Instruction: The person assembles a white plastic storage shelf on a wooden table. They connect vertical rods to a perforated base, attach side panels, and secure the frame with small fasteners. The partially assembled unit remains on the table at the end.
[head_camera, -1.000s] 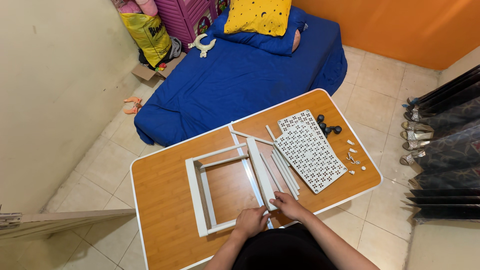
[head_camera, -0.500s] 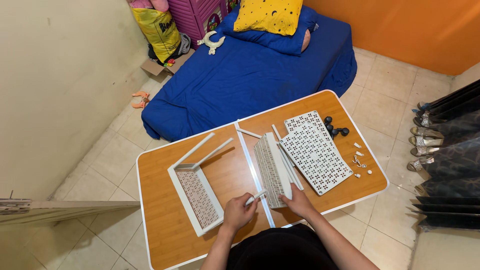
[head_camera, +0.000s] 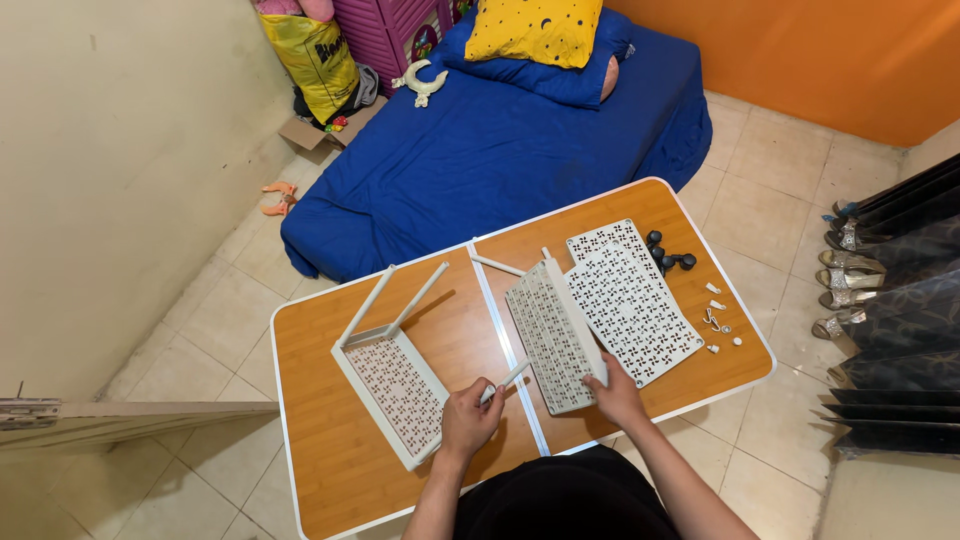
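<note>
On the bench (head_camera: 330, 480), the left hand (head_camera: 470, 420) now pinches a white rod (head_camera: 508, 378); the right hand (head_camera: 617, 392) grips a perforated panel (head_camera: 552, 335) (newly tipped up), the frame (head_camera: 392, 385) shifted left.

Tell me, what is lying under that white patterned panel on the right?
The perforated white panel lies flat on the orange folding table. Its left edge is overlapped by a tilted panel that the right hand holds. Anything beneath is covered.
</note>
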